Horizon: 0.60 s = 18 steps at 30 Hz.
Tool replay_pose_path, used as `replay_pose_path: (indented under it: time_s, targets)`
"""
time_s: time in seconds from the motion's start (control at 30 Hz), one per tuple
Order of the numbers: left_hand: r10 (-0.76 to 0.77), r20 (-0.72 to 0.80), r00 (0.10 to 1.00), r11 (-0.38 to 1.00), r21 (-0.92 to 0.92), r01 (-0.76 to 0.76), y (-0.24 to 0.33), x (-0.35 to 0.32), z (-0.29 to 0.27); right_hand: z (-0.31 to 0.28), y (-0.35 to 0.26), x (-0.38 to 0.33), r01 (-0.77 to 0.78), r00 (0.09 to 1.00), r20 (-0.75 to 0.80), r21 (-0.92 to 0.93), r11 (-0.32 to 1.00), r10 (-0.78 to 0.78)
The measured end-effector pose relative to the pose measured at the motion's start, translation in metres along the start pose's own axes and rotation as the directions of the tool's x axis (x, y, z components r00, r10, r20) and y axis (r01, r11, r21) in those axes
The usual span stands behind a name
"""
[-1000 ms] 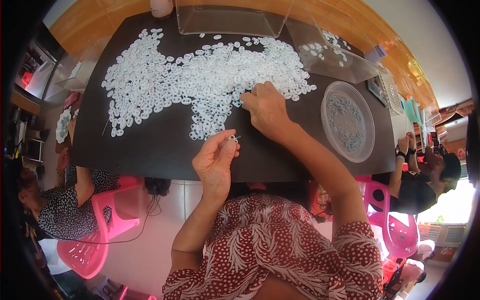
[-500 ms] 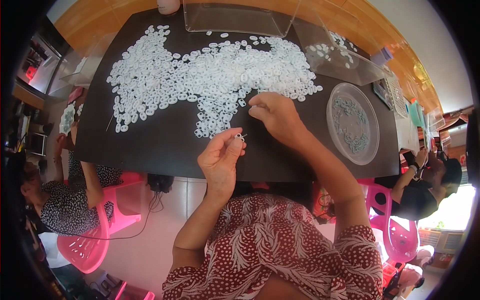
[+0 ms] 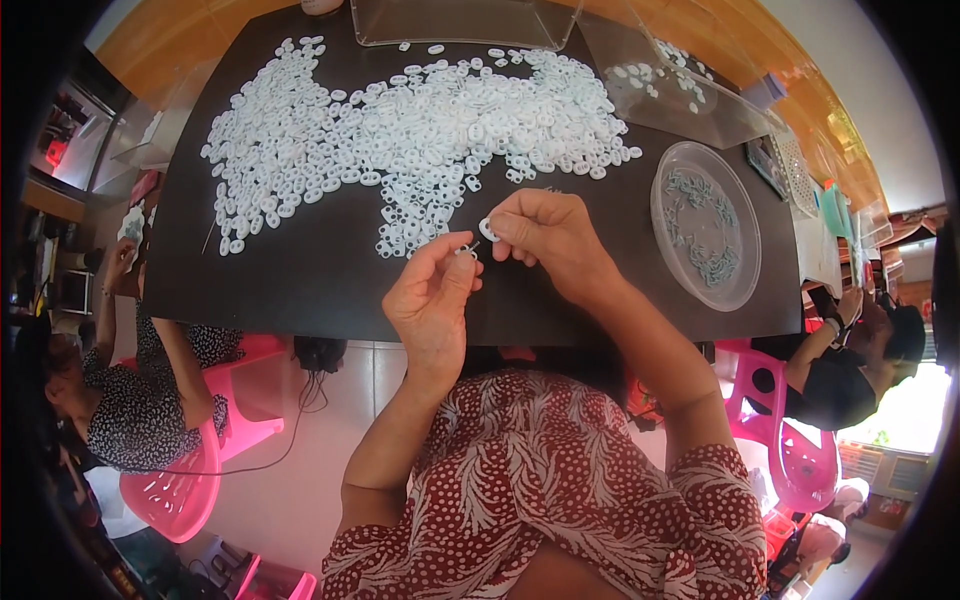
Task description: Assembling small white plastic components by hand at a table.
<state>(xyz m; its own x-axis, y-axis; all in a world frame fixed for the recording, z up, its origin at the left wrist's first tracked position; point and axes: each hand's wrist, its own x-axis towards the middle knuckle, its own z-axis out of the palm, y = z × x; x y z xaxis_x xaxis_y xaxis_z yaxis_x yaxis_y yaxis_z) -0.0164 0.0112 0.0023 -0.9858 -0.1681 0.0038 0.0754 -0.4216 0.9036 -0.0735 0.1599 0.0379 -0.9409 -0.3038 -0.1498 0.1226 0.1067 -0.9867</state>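
head view: the person sits at a black tabletop (image 3: pixel 300 290) and looks down at both hands, which are lifted a little above it, near the front edge.

the right hand (image 3: pixel 545 235) holds one small white ring (image 3: pixel 488 229). its fingers are pinched narrow on the ring, and the ring points at the other hand, so the two hands can meet.

the left hand (image 3: pixel 430 300) is just beside it. its fingers are pinched tight on a tiny thin piece (image 3: pixel 468 249) that pokes up at the tip. the piece is too small to tell what it is. the ring and the tiny piece are very close, almost touching.

a big pile of white rings (image 3: pixel 400 140) is spread flat over the far part of the tabletop, right behind the hands. it lies thin and wide, so it looks easy to pick out one ring at a time.

a clear round dish (image 3: pixel 745 270) sits to the right, near the right arm. it holds some small grey-green bits, kept apart from the white pile.

clear plastic trays (image 3: pixel 450 20) stand at the far edge, some with a few white rings in them.

other people sit on pink chairs (image 3: pixel 190 480) on both sides.
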Motion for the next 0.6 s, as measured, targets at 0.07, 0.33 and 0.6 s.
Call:
replay_pose_path:
  time_s: [0.07,0.33,0.6]
  targets:
    - [0.006,0.007,1.0,1.0,-0.019,-0.006,0.001,-0.001,0.0,0.001,0.001,0.0,0.016,1.0,-0.001,0.026,1.0,-0.016]
    - [0.028,-0.057,0.998,0.999,0.017,-0.027,0.0,-0.002,0.004,0.007,0.006,-0.002,0.033,0.999,-0.015,0.075,0.997,-0.032]
    - [0.04,-0.053,0.998,0.999,0.018,-0.039,-0.003,-0.004,0.003,0.013,0.006,-0.004,0.082,0.996,-0.032,0.048,0.995,-0.081]
